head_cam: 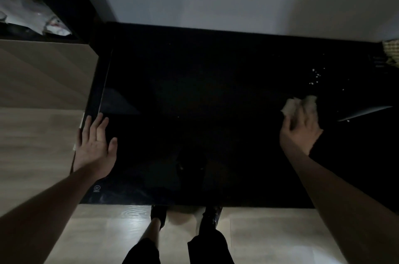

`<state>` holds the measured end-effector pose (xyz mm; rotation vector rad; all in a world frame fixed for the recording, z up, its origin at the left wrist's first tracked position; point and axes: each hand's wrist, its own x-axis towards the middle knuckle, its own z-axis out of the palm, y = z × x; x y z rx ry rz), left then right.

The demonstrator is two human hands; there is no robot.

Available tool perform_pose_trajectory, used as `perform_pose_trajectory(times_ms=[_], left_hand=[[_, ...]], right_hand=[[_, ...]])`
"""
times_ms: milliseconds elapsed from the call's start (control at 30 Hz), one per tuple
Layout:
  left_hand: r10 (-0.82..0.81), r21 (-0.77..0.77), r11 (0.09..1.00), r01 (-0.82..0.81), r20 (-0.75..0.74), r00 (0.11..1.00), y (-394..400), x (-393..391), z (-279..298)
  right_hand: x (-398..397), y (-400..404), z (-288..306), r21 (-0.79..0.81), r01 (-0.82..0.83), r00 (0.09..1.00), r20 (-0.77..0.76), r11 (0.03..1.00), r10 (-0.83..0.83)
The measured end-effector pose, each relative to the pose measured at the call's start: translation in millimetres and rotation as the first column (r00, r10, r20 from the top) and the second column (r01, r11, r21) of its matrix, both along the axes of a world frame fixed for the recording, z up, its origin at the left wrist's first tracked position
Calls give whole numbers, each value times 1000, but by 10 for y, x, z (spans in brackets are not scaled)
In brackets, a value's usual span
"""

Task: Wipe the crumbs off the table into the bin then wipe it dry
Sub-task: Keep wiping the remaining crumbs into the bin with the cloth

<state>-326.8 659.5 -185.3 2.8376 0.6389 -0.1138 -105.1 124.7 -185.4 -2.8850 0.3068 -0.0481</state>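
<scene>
A glossy black table (194, 101) fills the middle of the head view. Several small white crumbs (315, 75) lie scattered near its far right. My right hand (302, 125) presses a pale crumpled cloth (290, 106) flat on the tabletop just below those crumbs; the hand is blurred. My left hand (96, 145) rests open, palm down, on the table's left edge with fingers spread. No bin can be made out in the dim scene.
A dark shelf unit with white bags (32, 17) stands at the back left. A yellow checked cloth (391, 52) shows at the far right edge. Light wooden floor (38, 129) lies left and in front; my feet (185, 216) stand at the table's near edge.
</scene>
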Motion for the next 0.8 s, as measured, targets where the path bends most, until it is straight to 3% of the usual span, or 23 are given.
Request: perform_pose_trajectory(times_ms=[100,167,233,300,367,467,600,700,800], left_hand=[[1,-4,1000,-1,8,1000,2,-16,9],[-6,-10,1000,6,37,999,10,-31,18],[-14,-28,999,16,71,997,21,-25,26],[0,-40,999,3,74,997,28,-18,25],[27,-40,999,-24,75,997,28,-12,21],[78,-76,995,-69,117,990,-21,35,18],[210,-124,973,-193,145,967,-200,137,48],[230,-93,972,-218,159,960,-247,161,35],[233,-70,972,-224,174,957,-224,169,-15]], right_hand=[[-89,741,-29,19,-216,974,70,976,214],[-201,1172,-23,62,-427,899,138,902,416],[-288,1465,5,104,-542,839,110,834,532],[-303,1554,79,222,-511,858,68,830,510],[-197,1400,160,338,-455,890,130,824,438],[123,820,234,264,-351,923,259,898,284],[644,-138,276,322,25,992,106,946,-62],[971,-691,315,227,92,995,25,969,-101],[1318,-890,295,122,35,998,-64,992,-27]])
